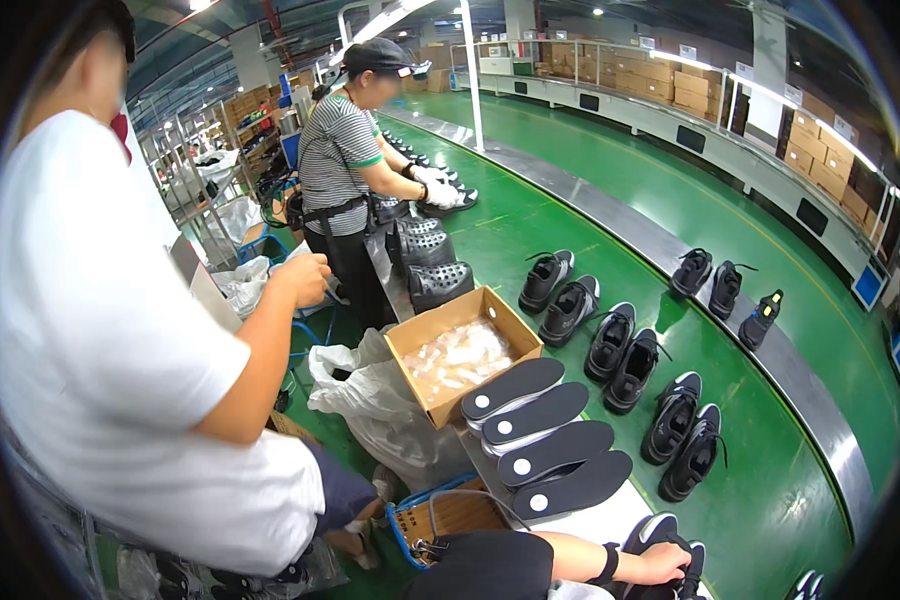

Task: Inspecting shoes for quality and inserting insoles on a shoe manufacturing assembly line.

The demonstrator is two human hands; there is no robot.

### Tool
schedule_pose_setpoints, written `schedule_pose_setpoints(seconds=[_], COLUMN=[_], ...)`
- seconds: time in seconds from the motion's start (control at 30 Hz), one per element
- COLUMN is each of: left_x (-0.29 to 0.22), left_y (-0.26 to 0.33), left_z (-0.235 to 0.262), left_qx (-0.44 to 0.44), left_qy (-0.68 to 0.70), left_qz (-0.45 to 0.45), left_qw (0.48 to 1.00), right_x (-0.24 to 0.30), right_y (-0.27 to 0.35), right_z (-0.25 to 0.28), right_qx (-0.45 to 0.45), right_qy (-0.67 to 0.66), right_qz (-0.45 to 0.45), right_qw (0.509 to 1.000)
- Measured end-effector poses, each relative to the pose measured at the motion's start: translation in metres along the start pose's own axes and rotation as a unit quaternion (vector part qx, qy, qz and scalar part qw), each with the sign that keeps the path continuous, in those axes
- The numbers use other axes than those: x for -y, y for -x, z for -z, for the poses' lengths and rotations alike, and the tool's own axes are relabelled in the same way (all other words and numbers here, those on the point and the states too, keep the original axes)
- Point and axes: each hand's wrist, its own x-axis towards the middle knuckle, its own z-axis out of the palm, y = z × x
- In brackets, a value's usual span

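L head fisheye cam, view down/fwd

Two black shoes (650, 528), pale-edged toes, upright side by side, partly hidden

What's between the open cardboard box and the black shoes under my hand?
The head view shows a row of black insoles with round white dots, then a strip of white work surface before the shoes under your hand.
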Motion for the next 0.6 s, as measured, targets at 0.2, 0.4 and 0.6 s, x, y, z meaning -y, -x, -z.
schedule_pose_setpoints(seconds=[0.2,0.4,0.6], left_x=[0.003,0.001,0.022], left_y=[0.001,0.002,-0.011], left_z=[0.009,0.014,0.042], left_qx=[0.042,0.022,0.123], left_qy=[-0.020,-0.114,0.095], left_qz=[0.033,-0.027,0.080], left_qw=[0.998,0.993,0.985], right_x=[0.017,-0.012,-0.001], right_y=[-0.036,0.009,-0.006], right_z=[-0.047,-0.014,-0.010], right_qx=[0.052,0.142,0.099], right_qy=[-0.186,-0.047,-0.078], right_qz=[0.023,0.023,0.083], right_qw=[0.981,0.989,0.989])
